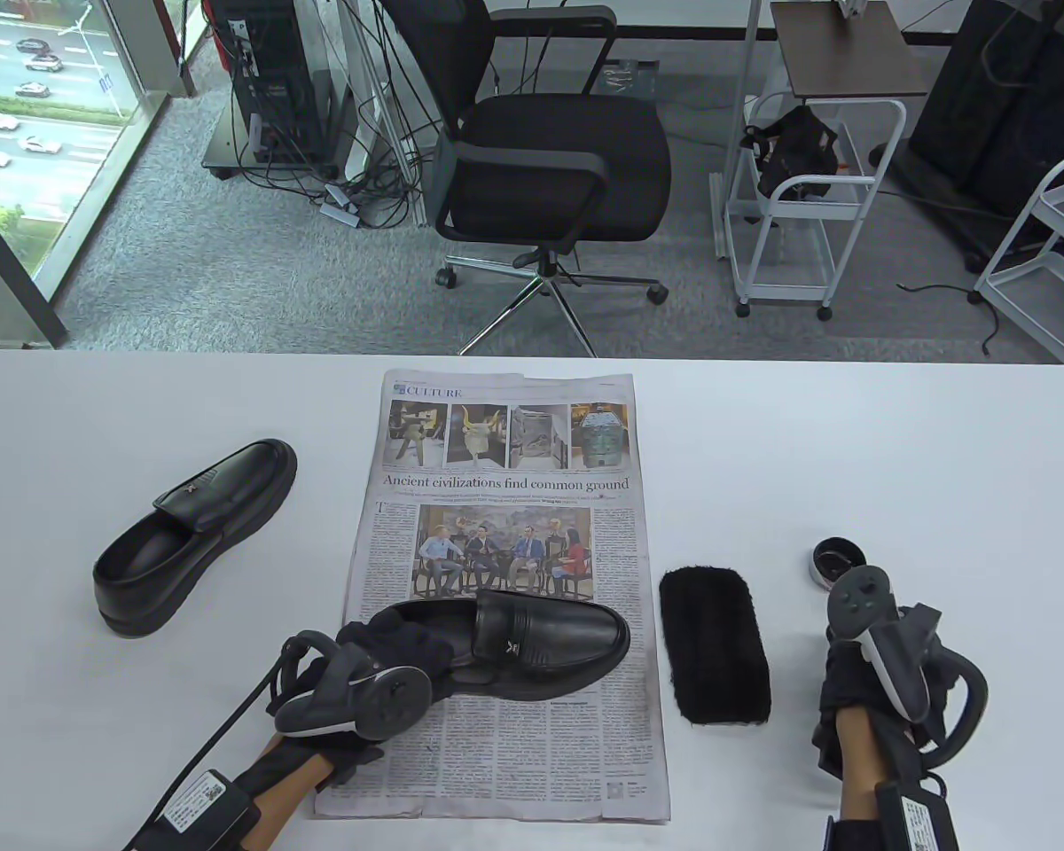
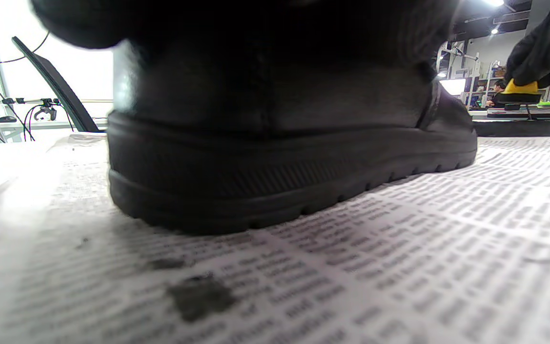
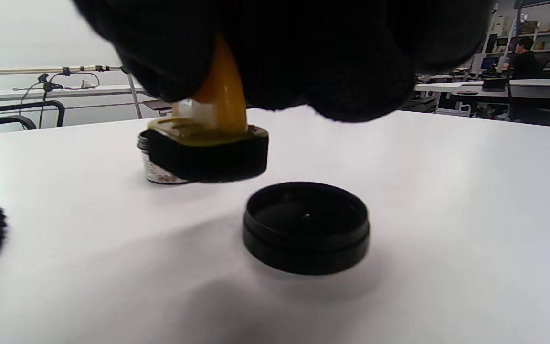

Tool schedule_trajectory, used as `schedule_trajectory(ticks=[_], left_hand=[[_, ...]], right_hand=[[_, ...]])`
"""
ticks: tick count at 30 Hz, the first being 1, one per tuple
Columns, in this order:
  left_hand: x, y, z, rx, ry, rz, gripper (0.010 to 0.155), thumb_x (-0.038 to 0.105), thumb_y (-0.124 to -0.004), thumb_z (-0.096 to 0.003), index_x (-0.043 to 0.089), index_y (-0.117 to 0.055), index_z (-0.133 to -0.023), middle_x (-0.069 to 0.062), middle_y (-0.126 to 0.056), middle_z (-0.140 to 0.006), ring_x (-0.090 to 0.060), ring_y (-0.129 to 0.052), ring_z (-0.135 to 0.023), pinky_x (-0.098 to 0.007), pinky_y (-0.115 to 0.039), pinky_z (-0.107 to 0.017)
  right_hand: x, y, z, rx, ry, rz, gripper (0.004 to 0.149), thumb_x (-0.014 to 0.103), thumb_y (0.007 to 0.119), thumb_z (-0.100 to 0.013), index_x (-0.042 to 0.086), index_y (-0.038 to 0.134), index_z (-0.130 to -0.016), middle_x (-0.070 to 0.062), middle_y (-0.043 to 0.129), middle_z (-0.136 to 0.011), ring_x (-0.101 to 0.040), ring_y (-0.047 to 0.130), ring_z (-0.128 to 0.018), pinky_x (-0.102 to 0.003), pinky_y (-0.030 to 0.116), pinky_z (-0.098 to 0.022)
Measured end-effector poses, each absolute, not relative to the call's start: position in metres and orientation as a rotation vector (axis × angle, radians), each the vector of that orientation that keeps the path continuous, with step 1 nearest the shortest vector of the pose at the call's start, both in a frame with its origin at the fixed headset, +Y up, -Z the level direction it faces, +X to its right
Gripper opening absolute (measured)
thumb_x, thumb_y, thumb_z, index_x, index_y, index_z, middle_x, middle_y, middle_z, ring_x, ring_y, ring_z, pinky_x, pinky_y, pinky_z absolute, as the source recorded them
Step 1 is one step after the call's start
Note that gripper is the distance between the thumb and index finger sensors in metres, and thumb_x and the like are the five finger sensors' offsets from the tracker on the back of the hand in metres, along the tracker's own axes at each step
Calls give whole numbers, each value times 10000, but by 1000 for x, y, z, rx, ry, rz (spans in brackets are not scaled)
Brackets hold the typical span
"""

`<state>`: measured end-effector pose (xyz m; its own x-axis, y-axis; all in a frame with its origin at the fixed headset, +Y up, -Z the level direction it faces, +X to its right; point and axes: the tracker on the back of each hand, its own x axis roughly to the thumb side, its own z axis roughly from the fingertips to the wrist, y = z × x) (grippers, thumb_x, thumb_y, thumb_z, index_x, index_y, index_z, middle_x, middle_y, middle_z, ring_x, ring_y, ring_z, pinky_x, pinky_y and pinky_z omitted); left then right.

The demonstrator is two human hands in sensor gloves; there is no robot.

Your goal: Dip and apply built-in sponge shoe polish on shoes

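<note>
Table view: left hand (image 1: 381, 660) reaching into the heel opening of the near shoe (image 1: 532, 643), fingers hidden inside, steadying it on the newspaper (image 1: 505, 762). Second shoe (image 1: 197, 534) lying well apart, beyond that hand and to its left, on the bare table (image 1: 895, 443). Right hand (image 1: 878, 687) hovering just short of the polish jar (image 1: 838, 560), its fingers hidden under the tracker. Black brush (image 1: 714, 644) lying between the two hands, just beside the newspaper's edge.

Left wrist view: looking at the near shoe's heel and ridged sole (image 2: 265, 191) pressing flat on the print; dark smudges (image 2: 201, 296) marking the paper in front. Not showing how far the left fingers are curled. Right hand (image 2: 544, 45) appearing far off, clutching something yellow.

Right wrist view: right hand's fingers (image 3: 351, 62) curling closed around the orange handle of the sponge applicator (image 3: 208, 153), holding its black pad in the air. Polish jar (image 3: 158, 172) standing just behind the pad, partly hidden. Loose black lid (image 3: 306, 228) resting on the table below the fingers, apart from the jar.
</note>
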<state>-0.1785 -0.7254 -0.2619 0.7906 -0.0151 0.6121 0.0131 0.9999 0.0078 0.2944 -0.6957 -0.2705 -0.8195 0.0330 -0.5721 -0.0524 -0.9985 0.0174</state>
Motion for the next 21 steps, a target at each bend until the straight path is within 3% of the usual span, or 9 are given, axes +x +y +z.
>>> schedule_trajectory(ticks=[21], left_hand=[[-178,-725,-262,3,-659,-15,457,487,-674,-577,203,-736,-930,-76,-856,-808,-353,-696,-815,-528,-713,-476]], right_hand=[[315,-709,-262,-1066,124,2962,428,311,807,-422,159,822,-822,-131,904,-685,-318,938,-530,-591,742,-547]])
